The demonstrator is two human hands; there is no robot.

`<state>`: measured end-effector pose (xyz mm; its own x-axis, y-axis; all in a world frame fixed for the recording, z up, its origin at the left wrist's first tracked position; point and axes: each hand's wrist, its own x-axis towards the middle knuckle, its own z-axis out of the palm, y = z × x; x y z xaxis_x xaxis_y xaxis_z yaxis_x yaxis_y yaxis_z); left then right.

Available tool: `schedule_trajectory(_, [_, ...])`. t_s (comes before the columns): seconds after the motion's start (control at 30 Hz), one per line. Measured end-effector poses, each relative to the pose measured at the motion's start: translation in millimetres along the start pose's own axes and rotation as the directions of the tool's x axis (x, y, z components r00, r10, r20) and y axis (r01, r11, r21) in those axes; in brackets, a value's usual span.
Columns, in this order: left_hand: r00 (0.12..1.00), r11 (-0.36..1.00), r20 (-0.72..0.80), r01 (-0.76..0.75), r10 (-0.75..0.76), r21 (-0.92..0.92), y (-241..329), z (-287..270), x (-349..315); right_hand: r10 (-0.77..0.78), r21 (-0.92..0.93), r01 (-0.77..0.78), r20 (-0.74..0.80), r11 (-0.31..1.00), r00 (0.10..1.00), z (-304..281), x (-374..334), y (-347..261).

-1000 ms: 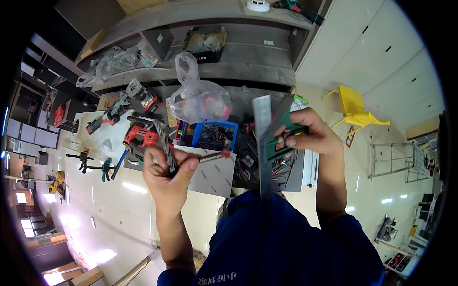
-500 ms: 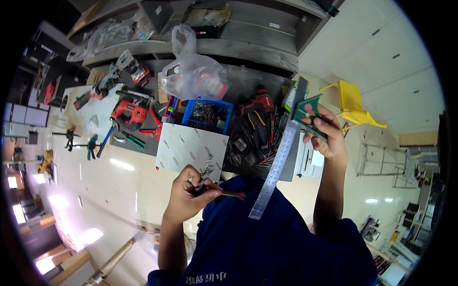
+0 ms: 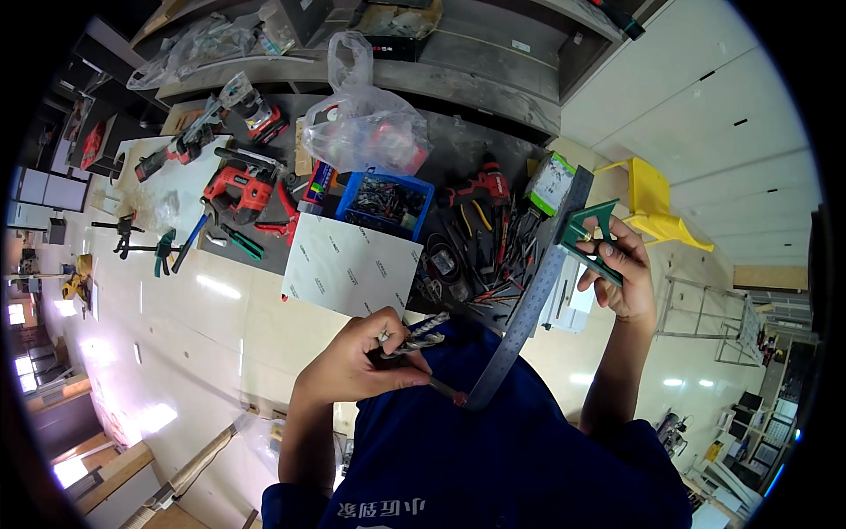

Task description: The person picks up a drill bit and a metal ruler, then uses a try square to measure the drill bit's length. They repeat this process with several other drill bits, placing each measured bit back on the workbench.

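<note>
My right hand (image 3: 624, 269) grips the green head of a combination square (image 3: 527, 304), its long metal blade slanting down in front of my chest. Closed fingers of my left hand (image 3: 348, 357) hold a few spiral drill bits (image 3: 425, 333), and between thumb and fingers a thin stick with a reddish tip (image 3: 448, 389) points rightward. That tip lies at or very close to the lower end of the blade; whether it touches, I cannot tell. A white printed board (image 3: 351, 264) lies on the bench just beyond my left hand.
On the dark bench stand a blue bin of small hardware (image 3: 385, 204), a plastic bag (image 3: 366, 132), a red drill (image 3: 483, 182), a red jigsaw (image 3: 240, 192) and several hand tools (image 3: 504, 238). A yellow chair (image 3: 654, 198) is at the right.
My left hand has turned, so the drill bits now point rightward, and the stick's tip has come to the blade's lower end. The square has shifted slightly and its blade looks darker.
</note>
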<state>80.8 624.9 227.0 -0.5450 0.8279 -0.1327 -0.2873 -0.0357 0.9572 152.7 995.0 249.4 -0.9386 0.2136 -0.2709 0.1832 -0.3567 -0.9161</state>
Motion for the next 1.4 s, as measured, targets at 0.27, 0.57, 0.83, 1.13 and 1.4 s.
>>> schedule_trajectory(0.27, [1.000,1.000,-0.013,-0.010,0.009,-0.021,-6.5,1.8,5.3,0.055,-0.004,-0.055,-0.021,0.998,0.998,0.7,5.7,1.4])
schedule_trajectory(0.57, [1.000,1.000,-0.017,0.016,-0.017,-0.015,-7.2,0.8,4.8,0.070,-0.001,-0.070,-0.025,0.998,0.997,-4.0,10.9,6.5])
schedule_trajectory(0.83, [0.999,0.999,-0.035,0.016,-0.018,-0.038,-12.0,0.9,3.8,0.060,-0.008,-0.061,-0.012,0.998,0.998,-5.7,13.3,6.3])
schedule_trajectory(1.13, [0.999,0.999,-0.038,0.010,-0.011,-0.031,-16.4,-0.3,1.5,0.076,-0.019,-0.076,-0.015,0.997,0.997,-4.1,14.0,6.4])
schedule_trajectory(1.4, [0.999,1.000,-0.032,-0.014,0.013,-0.019,-18.8,-0.2,-0.3,0.071,-0.031,-0.072,-0.018,0.997,0.997,-5.2,12.9,7.9])
